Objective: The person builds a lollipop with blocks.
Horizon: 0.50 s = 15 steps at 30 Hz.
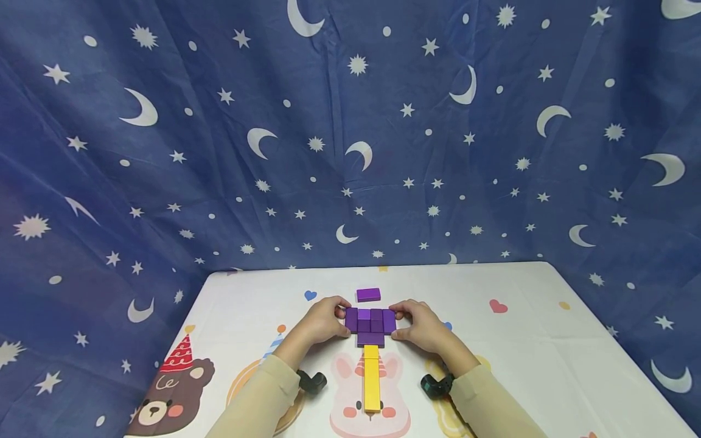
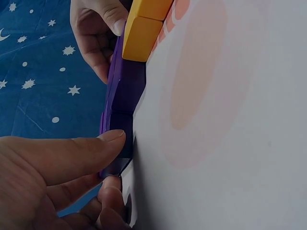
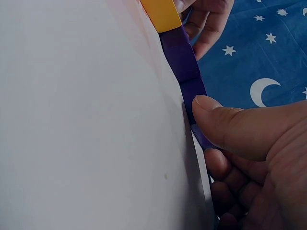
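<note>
Several purple blocks lie side by side on the table. My left hand pinches the left outer purple block between its thumb and fingers. On the other end, my right hand grips the right outer purple block the same way. Between them sit middle purple blocks, and a crosswise purple block lies just below. A short yellow block and a long yellow block run from it toward me. The left wrist view shows my left thumb against the near purple face.
A separate purple block lies behind the row. The white tablecloth carries printed animals and hearts. A blue curtain with moons and stars hangs behind the table. Dark wrist devices are worn at both sleeves.
</note>
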Motion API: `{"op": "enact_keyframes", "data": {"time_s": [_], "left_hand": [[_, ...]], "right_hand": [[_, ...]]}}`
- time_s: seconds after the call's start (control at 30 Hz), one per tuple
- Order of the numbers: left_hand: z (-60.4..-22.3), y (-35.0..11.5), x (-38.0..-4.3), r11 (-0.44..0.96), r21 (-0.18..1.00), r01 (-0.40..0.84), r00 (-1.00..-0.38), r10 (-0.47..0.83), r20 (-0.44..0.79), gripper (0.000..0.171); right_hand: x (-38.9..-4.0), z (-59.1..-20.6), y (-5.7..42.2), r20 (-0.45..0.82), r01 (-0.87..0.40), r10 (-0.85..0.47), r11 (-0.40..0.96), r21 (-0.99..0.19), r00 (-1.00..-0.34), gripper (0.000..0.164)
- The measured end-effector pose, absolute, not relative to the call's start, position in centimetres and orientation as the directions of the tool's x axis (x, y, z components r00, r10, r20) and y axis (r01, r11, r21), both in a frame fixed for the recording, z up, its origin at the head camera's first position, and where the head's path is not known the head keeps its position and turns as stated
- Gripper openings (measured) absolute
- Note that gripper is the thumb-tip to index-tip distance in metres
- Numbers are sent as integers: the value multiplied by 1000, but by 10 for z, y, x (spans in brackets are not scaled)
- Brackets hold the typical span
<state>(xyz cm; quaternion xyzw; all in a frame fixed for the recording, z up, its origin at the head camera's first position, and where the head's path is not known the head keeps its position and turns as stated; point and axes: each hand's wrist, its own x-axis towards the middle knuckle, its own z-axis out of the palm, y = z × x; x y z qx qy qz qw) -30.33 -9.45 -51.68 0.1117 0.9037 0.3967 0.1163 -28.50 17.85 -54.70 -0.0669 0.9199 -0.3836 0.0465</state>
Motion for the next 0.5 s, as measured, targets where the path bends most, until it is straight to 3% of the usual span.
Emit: {"op": "enact_keyframes", "data": {"time_s": [0.5], "left_hand": [[-516, -94, -301, 659, 744, 110, -951, 288, -115, 62]], "right_hand": [[-285, -546, 179, -33, -97, -172, 694, -713, -985, 56]]}}
